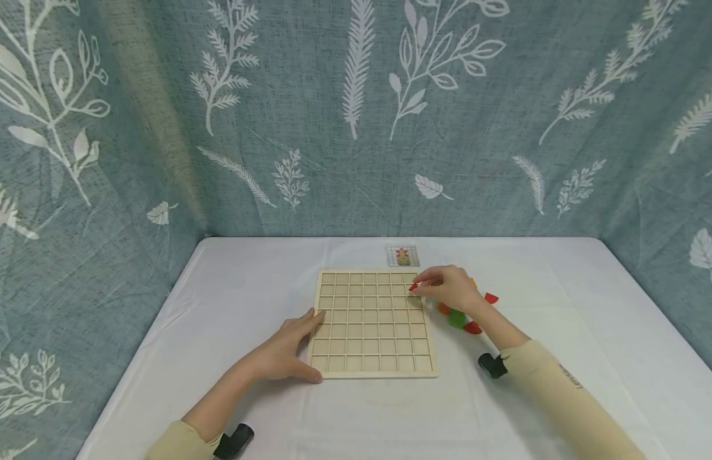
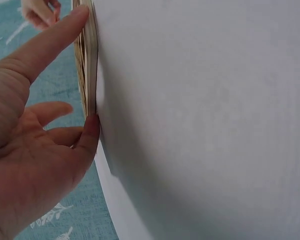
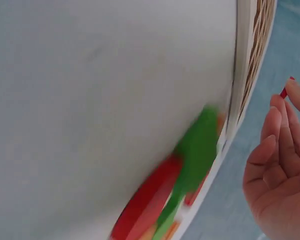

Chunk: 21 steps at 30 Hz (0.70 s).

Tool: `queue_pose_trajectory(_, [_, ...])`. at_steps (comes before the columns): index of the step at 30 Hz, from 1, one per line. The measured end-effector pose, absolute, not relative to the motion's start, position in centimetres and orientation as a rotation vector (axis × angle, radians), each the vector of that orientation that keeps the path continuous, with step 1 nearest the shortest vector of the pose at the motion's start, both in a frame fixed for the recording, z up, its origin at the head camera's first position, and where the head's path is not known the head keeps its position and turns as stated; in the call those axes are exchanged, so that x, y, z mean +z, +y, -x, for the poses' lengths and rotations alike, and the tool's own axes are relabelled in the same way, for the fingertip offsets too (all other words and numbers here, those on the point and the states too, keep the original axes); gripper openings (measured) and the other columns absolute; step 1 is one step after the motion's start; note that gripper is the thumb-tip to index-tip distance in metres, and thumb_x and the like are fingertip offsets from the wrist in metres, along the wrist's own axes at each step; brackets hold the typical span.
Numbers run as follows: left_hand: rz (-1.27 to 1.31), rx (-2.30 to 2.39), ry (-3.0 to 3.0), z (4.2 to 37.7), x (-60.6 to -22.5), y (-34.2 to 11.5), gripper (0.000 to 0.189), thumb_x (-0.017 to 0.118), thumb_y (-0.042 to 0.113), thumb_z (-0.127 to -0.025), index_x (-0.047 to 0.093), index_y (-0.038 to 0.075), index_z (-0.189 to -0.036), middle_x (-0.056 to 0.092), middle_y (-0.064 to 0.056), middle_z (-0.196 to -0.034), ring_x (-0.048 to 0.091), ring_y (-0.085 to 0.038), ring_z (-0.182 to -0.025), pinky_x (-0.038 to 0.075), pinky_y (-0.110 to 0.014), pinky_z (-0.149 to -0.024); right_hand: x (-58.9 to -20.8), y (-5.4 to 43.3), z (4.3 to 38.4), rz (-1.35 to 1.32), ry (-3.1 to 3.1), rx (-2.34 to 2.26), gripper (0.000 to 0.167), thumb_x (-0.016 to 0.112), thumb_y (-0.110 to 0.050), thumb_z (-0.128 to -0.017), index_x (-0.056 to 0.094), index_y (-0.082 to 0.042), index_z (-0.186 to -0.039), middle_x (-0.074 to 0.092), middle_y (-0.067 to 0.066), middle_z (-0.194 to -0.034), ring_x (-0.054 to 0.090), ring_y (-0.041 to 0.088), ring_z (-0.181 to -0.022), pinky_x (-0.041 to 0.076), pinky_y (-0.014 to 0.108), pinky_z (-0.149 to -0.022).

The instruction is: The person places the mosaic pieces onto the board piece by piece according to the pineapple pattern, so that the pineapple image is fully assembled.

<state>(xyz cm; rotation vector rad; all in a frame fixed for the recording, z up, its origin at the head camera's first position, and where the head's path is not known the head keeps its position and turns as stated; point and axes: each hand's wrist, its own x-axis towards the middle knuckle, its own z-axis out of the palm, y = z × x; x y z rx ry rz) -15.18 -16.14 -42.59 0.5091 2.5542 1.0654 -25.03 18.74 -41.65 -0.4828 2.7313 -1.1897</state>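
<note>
A square wooden grid board (image 1: 370,324) lies on the white table. My left hand (image 1: 283,348) rests against its left side, fingers spread along the edge and thumb at the near corner. In the left wrist view, the thumb and fingertips of that left hand (image 2: 45,135) touch the board's side (image 2: 91,65). Over the board's far right corner, my right hand (image 1: 447,286) pinches a small red piece (image 1: 413,287) between thumb and fingertips. The right wrist view shows the red piece (image 3: 287,87) edge-on in the right hand (image 3: 285,160); its full shape is hidden.
Right of the board lie loose coloured pieces, among them a green piece (image 1: 456,319), a red piece (image 1: 473,328) and another red piece (image 1: 491,298), partly under the right hand. A small pattern card (image 1: 403,256) lies behind the board. A leaf-print curtain (image 1: 333,160) surrounds the table.
</note>
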Motion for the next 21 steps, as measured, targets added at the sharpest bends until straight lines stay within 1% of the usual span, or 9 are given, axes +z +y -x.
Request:
queue_pose_trajectory(6, [-0.489, 1.067, 2.561, 15.0, -42.3, -15.7, 0.109, 0.091, 0.018, -0.065, 0.028, 0.001, -0.152, 0.014, -0.028, -0.157, 0.017, -0.045, -0.141, 0.021, -0.06, -0.11, -41.9, 14.9, 25.5, 0.615, 2.712, -1.159, 0.02, 0.076, -0.019, -0.086, 0.075, -0.009, -0.103, 0.07, -0.003, -0.084, 0.065, 0.013, -0.079, 0.051, 0.031, -0.069])
queue_pose_trajectory(13, [-0.488, 1.054, 2.571, 14.8, -42.1, -15.6, 0.109, 0.091, 0.019, -0.066, 0.028, 0.0, -0.152, 0.015, -0.029, -0.157, 0.018, -0.046, -0.141, 0.022, -0.06, -0.11, -42.5, 12.0, 26.4, 0.752, 2.731, -1.109, 0.017, 0.077, -0.015, -0.085, 0.075, -0.007, -0.099, 0.07, -0.001, -0.083, 0.063, 0.011, -0.075, 0.051, 0.028, -0.068])
queue_pose_trajectory(18, [-0.495, 1.065, 2.577, 14.8, -42.2, -15.5, 0.108, 0.091, 0.019, -0.065, 0.029, -0.001, -0.151, 0.016, -0.03, -0.156, 0.018, -0.046, -0.14, 0.022, -0.06, -0.11, -42.5, 10.7, 26.7, 0.753, 2.75, -1.051, 0.017, 0.077, -0.014, -0.085, 0.075, -0.006, -0.099, 0.066, -0.003, -0.077, 0.056, 0.009, -0.068, 0.047, 0.027, -0.063])
queue_pose_trajectory(21, [-0.492, 1.076, 2.578, 14.7, -42.3, -15.5, 0.109, 0.092, 0.019, -0.064, 0.03, -0.001, -0.151, 0.016, -0.03, -0.156, 0.019, -0.047, -0.14, 0.023, -0.06, -0.109, -42.6, 10.3, 26.8, 0.732, 2.756, -1.038, 0.016, 0.076, -0.013, -0.085, 0.074, -0.006, -0.099, 0.064, -0.004, -0.074, 0.054, 0.008, -0.066, 0.046, 0.025, -0.062])
